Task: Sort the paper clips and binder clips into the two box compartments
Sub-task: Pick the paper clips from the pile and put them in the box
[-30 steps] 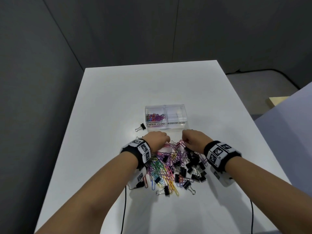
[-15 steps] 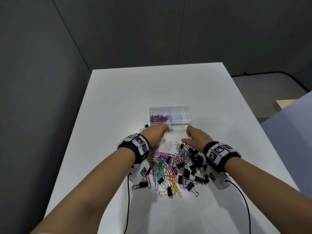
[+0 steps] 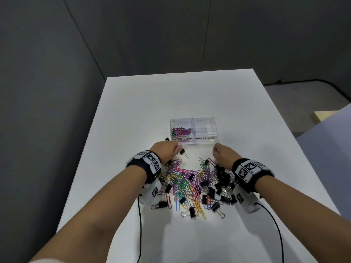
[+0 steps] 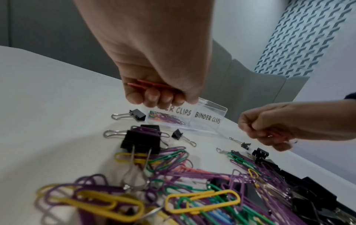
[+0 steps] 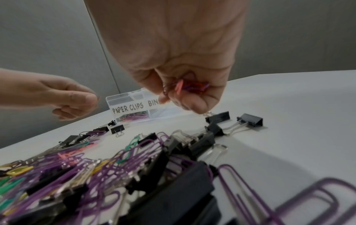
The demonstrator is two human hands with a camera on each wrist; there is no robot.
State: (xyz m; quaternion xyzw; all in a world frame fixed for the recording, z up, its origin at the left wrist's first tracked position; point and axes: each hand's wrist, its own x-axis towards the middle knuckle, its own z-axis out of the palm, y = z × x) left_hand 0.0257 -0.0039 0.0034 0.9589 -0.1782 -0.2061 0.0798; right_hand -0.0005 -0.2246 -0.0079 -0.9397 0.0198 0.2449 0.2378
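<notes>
A clear two-compartment box (image 3: 193, 142) stands mid-table, labelled PAPER CLIPS on the left and BINDER CLIPS on the right. Coloured paper clips (image 3: 181, 131) lie in its left compartment; the right one looks empty. A mixed pile of coloured paper clips (image 3: 185, 182) and black binder clips (image 3: 221, 175) lies in front of it. My left hand (image 3: 167, 151) hovers near the box's left front and grips a red paper clip (image 4: 152, 86). My right hand (image 3: 223, 153) hovers right of it, fingers curled round a bunch of pink, red and purple paper clips (image 5: 189, 87).
The white table (image 3: 133, 114) is bare behind and beside the box. Stray binder clips (image 3: 183, 153) lie between the pile and the box, one (image 3: 167, 139) at the box's left corner. Wrist-camera cables (image 3: 140, 221) trail toward the near edge. Dark walls stand behind and left.
Both hands have lifted off the pile and moved toward the box with paper clips in them. A binder clip now shows beside the left hand.
</notes>
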